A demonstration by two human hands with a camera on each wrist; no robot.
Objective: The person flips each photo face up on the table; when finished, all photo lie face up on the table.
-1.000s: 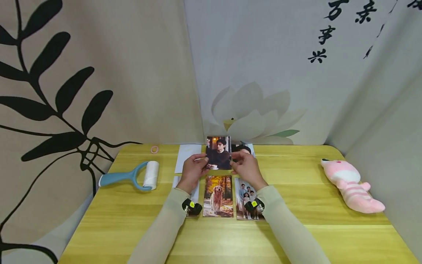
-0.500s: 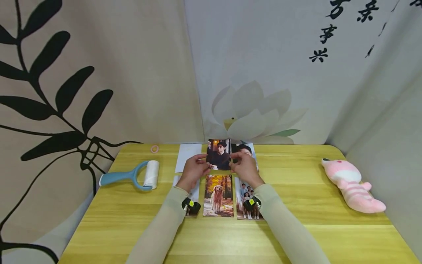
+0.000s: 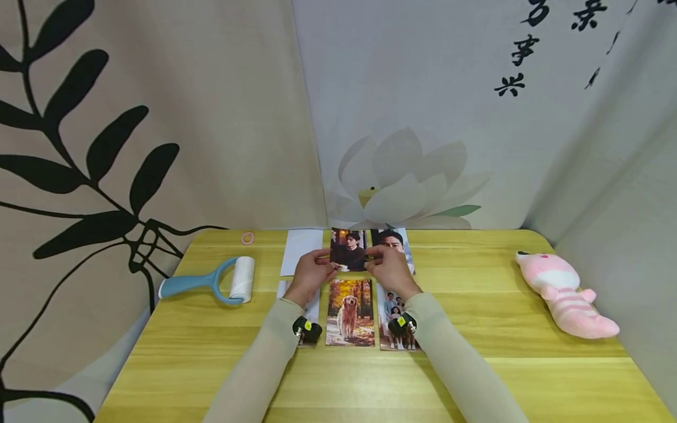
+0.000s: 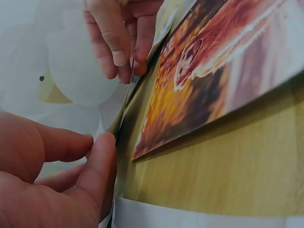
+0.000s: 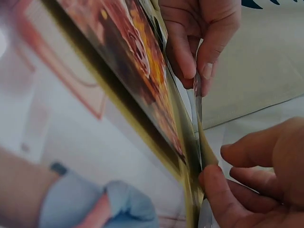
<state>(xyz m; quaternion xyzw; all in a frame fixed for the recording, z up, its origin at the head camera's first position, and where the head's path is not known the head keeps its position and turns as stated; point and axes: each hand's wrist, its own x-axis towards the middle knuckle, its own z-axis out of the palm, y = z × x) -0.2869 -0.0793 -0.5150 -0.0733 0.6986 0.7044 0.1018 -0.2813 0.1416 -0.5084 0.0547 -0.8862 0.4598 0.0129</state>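
A photo print (image 3: 349, 249) of a person in a dark sweater is held by its two sides at the back row. My left hand (image 3: 309, 275) pinches its left edge between thumb and fingers, and my right hand (image 3: 392, 270) pinches the right edge. Both wrist views catch this print almost edge-on, slightly off the tabletop. Directly in front lies a photo of a golden dog (image 3: 349, 312). Another portrait photo (image 3: 390, 238) lies to the right, partly behind my right hand. A group photo (image 3: 392, 301) and a pale-topped photo (image 3: 313, 308) are partly covered by my wrists.
A whitish card (image 3: 300, 251) lies at the back left of the row. Farther left are a blue-handled lint roller (image 3: 211, 283) and a small pink ring (image 3: 247, 238). A pink plush toy (image 3: 566, 296) lies at the right. The curtain (image 3: 402, 176) borders the table's back edge.
The held photo has come down and tilted flatter toward the table between the dog photo and the curtain. Both hands keep their grip, with the right hand shifting slightly left.
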